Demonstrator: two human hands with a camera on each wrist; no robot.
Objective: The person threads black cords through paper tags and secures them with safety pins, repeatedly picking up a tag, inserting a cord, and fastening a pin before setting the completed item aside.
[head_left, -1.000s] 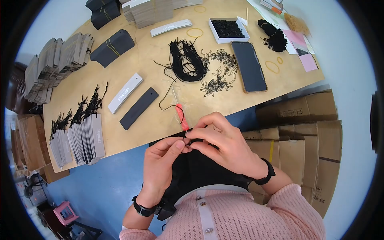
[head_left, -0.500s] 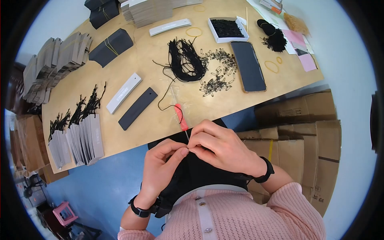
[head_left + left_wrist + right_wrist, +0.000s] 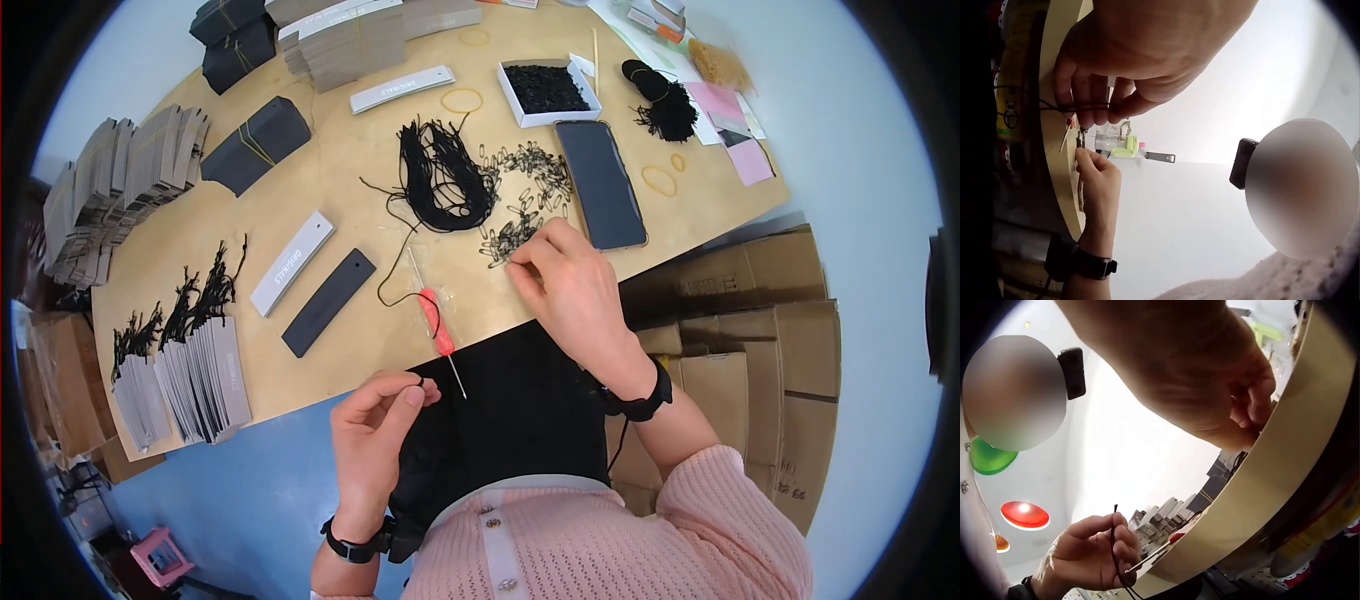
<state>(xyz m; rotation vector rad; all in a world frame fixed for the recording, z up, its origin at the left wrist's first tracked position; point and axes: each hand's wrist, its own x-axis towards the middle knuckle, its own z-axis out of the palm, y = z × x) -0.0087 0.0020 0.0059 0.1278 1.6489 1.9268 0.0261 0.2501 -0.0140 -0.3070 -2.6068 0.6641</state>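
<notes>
In the head view, my left hand [image 3: 367, 435] pinches a short black cord [image 3: 421, 382] between thumb and index finger, over the dark lap. Two dark strands [image 3: 1054, 109] run across its fingertips in the left wrist view, and the cord [image 3: 1114, 547] hangs over the fingers in the right wrist view. My right hand [image 3: 582, 290] reaches to the near edge of a pile of small dark pins [image 3: 512, 236]; whether its fingertips hold one is hidden. Between the hands, a red-handled tool [image 3: 436, 322] points its metal shaft past the table edge.
A looped black cord bundle [image 3: 445, 190] lies left of the pins, a phone [image 3: 602, 185] to their right. Behind are a white box [image 3: 548, 92] of black pieces and banded dark stacks [image 3: 255, 146]. Corded grey tags [image 3: 200, 380] stand at left; cartons [image 3: 745, 300] are below right.
My right hand has left the left hand and moved up and right to the pins. My left hand has shifted slightly left and down, still pinching. The head view has shifted too.
</notes>
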